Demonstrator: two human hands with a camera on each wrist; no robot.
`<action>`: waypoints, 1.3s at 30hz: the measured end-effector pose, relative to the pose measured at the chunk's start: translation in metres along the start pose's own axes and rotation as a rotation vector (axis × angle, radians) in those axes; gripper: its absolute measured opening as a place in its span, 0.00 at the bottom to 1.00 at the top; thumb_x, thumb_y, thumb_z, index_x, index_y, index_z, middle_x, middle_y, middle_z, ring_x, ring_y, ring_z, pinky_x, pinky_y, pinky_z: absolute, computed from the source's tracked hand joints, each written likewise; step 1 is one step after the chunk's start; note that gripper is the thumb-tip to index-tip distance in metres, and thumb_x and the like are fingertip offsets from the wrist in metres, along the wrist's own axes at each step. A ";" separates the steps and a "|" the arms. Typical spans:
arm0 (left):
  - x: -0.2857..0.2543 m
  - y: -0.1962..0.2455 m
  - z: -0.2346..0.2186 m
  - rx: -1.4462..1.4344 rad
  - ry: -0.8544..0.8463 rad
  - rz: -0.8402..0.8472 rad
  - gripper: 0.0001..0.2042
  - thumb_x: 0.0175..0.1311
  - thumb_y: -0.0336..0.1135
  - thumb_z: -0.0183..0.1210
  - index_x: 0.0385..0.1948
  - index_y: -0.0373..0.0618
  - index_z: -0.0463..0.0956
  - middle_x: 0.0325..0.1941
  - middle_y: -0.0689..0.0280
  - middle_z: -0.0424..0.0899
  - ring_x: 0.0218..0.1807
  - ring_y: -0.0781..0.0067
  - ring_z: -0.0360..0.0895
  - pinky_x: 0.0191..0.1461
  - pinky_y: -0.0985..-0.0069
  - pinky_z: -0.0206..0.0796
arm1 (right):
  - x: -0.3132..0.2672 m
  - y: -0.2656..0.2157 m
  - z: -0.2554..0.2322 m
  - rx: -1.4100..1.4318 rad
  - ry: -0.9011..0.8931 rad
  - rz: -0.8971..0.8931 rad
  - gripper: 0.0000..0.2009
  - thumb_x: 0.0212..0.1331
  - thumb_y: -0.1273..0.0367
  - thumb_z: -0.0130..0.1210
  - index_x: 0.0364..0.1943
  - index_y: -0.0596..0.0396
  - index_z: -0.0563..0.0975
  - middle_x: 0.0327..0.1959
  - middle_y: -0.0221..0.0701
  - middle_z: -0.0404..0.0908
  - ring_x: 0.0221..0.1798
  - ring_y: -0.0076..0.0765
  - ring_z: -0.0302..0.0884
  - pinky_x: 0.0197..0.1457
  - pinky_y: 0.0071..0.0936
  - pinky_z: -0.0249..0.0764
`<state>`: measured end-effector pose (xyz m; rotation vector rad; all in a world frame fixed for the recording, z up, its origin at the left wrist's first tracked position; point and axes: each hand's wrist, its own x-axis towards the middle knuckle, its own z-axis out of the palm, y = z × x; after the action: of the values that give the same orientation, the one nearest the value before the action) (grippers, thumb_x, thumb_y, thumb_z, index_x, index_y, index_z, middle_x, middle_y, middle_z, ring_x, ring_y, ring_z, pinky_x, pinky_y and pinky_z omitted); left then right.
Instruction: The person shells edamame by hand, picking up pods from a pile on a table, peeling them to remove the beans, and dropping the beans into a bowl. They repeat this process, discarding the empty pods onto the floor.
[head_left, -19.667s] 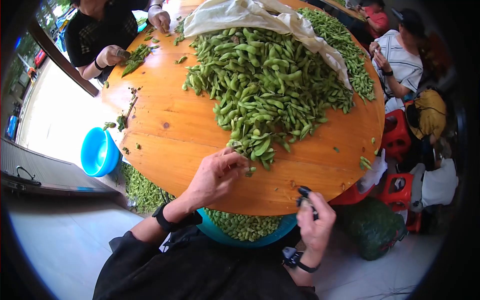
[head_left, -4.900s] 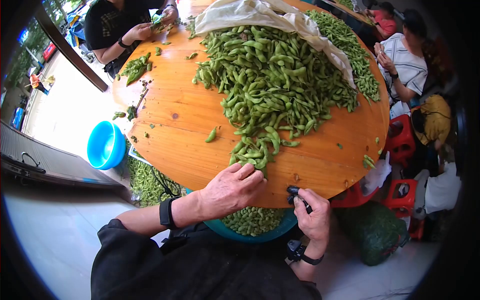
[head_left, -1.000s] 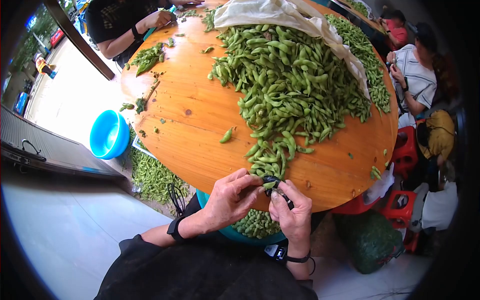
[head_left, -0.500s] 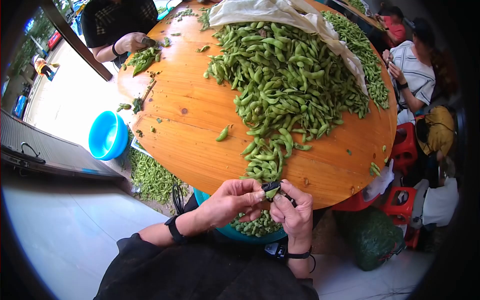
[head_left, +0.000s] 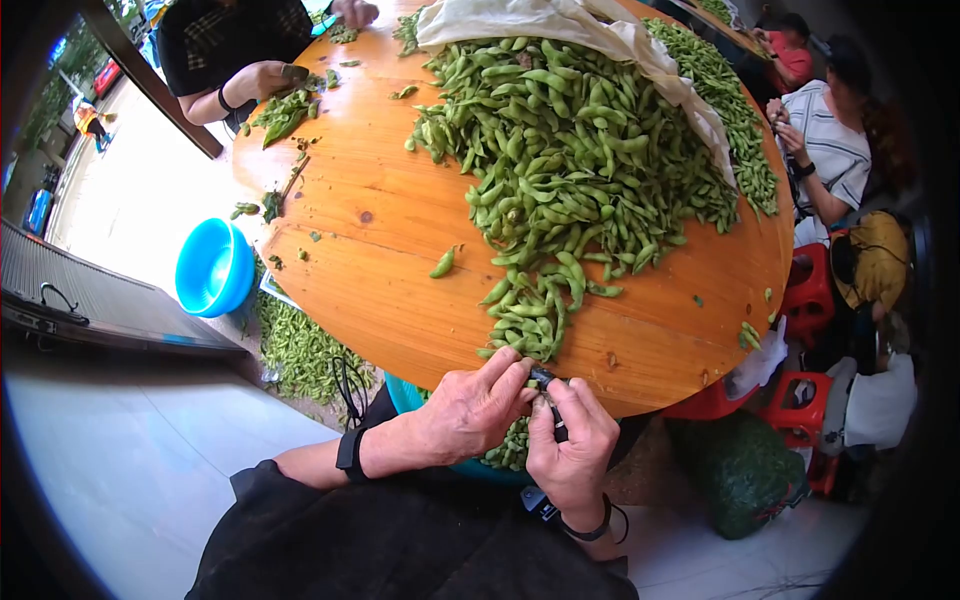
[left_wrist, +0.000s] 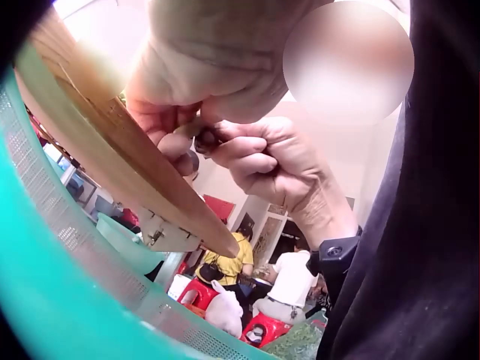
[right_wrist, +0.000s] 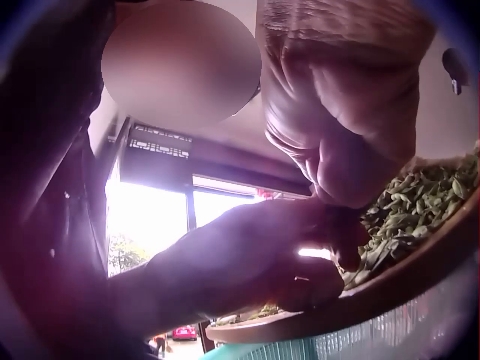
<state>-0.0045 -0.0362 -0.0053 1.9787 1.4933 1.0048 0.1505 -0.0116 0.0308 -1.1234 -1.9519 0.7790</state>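
At the near edge of the round wooden table, my two hands meet. My left hand pinches a green edamame pod, mostly hidden by the fingers. My right hand grips a small black tool against the pod; its exact kind I cannot tell. Just beyond the fingers a strand of loose pods runs from the large edamame heap. Below the hands, under the table edge, sits a teal basin with shelled beans in it.
A cream cloth lies over the back of the heap. One pod lies apart on the table. A blue basin stands left, beside pods on the floor. Other people sit around; red stools stand right.
Since the oldest frame, pods have come nearer the table edge and one lies apart. My hands, apart earlier, have come together over a pod, which the fingers now cover more than half a second ago.
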 end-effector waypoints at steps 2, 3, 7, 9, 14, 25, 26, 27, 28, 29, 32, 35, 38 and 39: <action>0.000 -0.005 0.001 0.050 0.001 0.069 0.13 0.69 0.32 0.56 0.51 0.34 0.71 0.38 0.53 0.78 0.31 0.56 0.80 0.28 0.67 0.72 | 0.000 0.001 0.001 -0.013 -0.008 -0.010 0.09 0.54 0.80 0.57 0.40 0.64 0.79 0.30 0.39 0.74 0.26 0.44 0.77 0.29 0.34 0.72; 0.004 -0.006 -0.010 0.051 0.003 0.070 0.13 0.69 0.32 0.56 0.51 0.34 0.71 0.38 0.53 0.78 0.31 0.56 0.80 0.28 0.67 0.72 | 0.001 0.006 0.000 -0.013 -0.008 -0.012 0.09 0.54 0.80 0.57 0.40 0.64 0.79 0.30 0.39 0.74 0.26 0.44 0.77 0.29 0.34 0.72; 0.015 -0.005 -0.036 -0.838 -0.401 -0.419 0.15 0.76 0.38 0.48 0.52 0.34 0.70 0.26 0.61 0.79 0.27 0.72 0.79 0.28 0.76 0.71 | 0.005 0.013 0.003 0.092 -0.049 0.051 0.08 0.54 0.81 0.56 0.40 0.65 0.78 0.29 0.40 0.74 0.27 0.46 0.76 0.29 0.34 0.71; 0.015 -0.003 -0.031 -1.045 -0.384 -0.572 0.17 0.79 0.41 0.43 0.53 0.35 0.70 0.23 0.69 0.77 0.26 0.82 0.74 0.30 0.81 0.69 | 0.004 0.004 0.015 -0.129 0.068 -0.091 0.09 0.55 0.82 0.55 0.40 0.65 0.77 0.30 0.42 0.73 0.29 0.49 0.76 0.30 0.35 0.71; 0.010 0.009 -0.015 -1.273 -0.164 -0.792 0.16 0.77 0.36 0.42 0.54 0.34 0.70 0.23 0.71 0.72 0.24 0.82 0.68 0.29 0.83 0.64 | -0.008 0.006 0.035 -0.345 0.167 -0.188 0.10 0.54 0.82 0.56 0.42 0.64 0.77 0.32 0.44 0.73 0.31 0.52 0.77 0.32 0.40 0.73; 0.010 0.004 -0.002 -1.608 -0.040 -0.732 0.12 0.74 0.33 0.49 0.50 0.35 0.71 0.30 0.68 0.75 0.27 0.79 0.68 0.31 0.83 0.61 | 0.012 0.019 0.006 -0.064 0.119 -0.084 0.09 0.54 0.80 0.56 0.40 0.65 0.78 0.33 0.43 0.78 0.31 0.50 0.80 0.34 0.39 0.76; 0.009 0.000 -0.003 -1.552 -0.104 -0.630 0.10 0.74 0.34 0.52 0.47 0.37 0.72 0.30 0.68 0.76 0.27 0.80 0.69 0.30 0.83 0.60 | 0.013 0.021 0.003 -0.065 0.120 -0.085 0.09 0.54 0.80 0.56 0.40 0.65 0.78 0.33 0.43 0.78 0.31 0.50 0.80 0.34 0.39 0.76; 0.008 -0.003 -0.005 -1.492 -0.166 -0.528 0.09 0.74 0.36 0.54 0.44 0.39 0.74 0.31 0.67 0.76 0.26 0.81 0.69 0.29 0.83 0.60 | 0.015 0.023 0.001 -0.019 0.111 -0.089 0.08 0.55 0.79 0.56 0.39 0.66 0.78 0.30 0.39 0.76 0.28 0.40 0.78 0.31 0.33 0.73; 0.008 -0.003 -0.006 -1.490 -0.167 -0.527 0.09 0.74 0.36 0.54 0.44 0.39 0.74 0.31 0.67 0.76 0.26 0.81 0.69 0.29 0.83 0.60 | 0.016 0.025 -0.001 0.027 0.103 -0.094 0.06 0.57 0.79 0.55 0.38 0.66 0.77 0.28 0.35 0.75 0.25 0.30 0.76 0.28 0.26 0.71; 0.007 -0.003 -0.006 -1.484 -0.150 -0.537 0.08 0.73 0.35 0.56 0.41 0.39 0.75 0.32 0.66 0.78 0.26 0.82 0.69 0.26 0.83 0.58 | 0.017 0.026 -0.003 0.183 0.049 -0.018 0.06 0.61 0.78 0.54 0.40 0.68 0.77 0.28 0.30 0.75 0.21 0.20 0.69 0.23 0.21 0.64; 0.007 -0.003 -0.009 -1.441 -0.088 -0.583 0.07 0.71 0.33 0.59 0.37 0.39 0.77 0.31 0.66 0.80 0.24 0.83 0.69 0.23 0.84 0.56 | 0.023 0.021 -0.018 0.855 -0.124 0.499 0.11 0.64 0.78 0.53 0.48 0.68 0.77 0.27 0.27 0.72 0.22 0.20 0.68 0.23 0.20 0.63; 0.012 0.003 -0.013 -1.362 -0.039 -0.646 0.06 0.68 0.32 0.61 0.34 0.40 0.78 0.28 0.68 0.79 0.22 0.84 0.68 0.22 0.85 0.55 | 0.014 0.026 -0.020 1.013 -0.204 0.544 0.12 0.68 0.78 0.50 0.53 0.71 0.75 0.27 0.23 0.68 0.21 0.13 0.60 0.21 0.16 0.56; 0.012 0.006 -0.012 -1.263 -0.048 -0.656 0.06 0.67 0.31 0.62 0.33 0.40 0.78 0.27 0.69 0.78 0.22 0.85 0.68 0.23 0.85 0.54 | 0.007 0.031 -0.021 1.077 -0.257 0.557 0.13 0.67 0.79 0.51 0.54 0.71 0.75 0.28 0.24 0.68 0.21 0.14 0.61 0.21 0.17 0.57; 0.012 0.006 -0.012 -1.205 -0.048 -0.623 0.06 0.67 0.31 0.63 0.32 0.40 0.78 0.27 0.70 0.78 0.23 0.85 0.68 0.23 0.86 0.54 | 0.006 0.030 -0.019 1.041 -0.242 0.550 0.13 0.66 0.80 0.51 0.53 0.71 0.76 0.29 0.24 0.68 0.21 0.14 0.62 0.21 0.17 0.57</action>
<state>-0.0085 -0.0271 0.0101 0.6305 0.9392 1.1245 0.1774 0.0095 0.0196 -0.8843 -1.0539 1.9871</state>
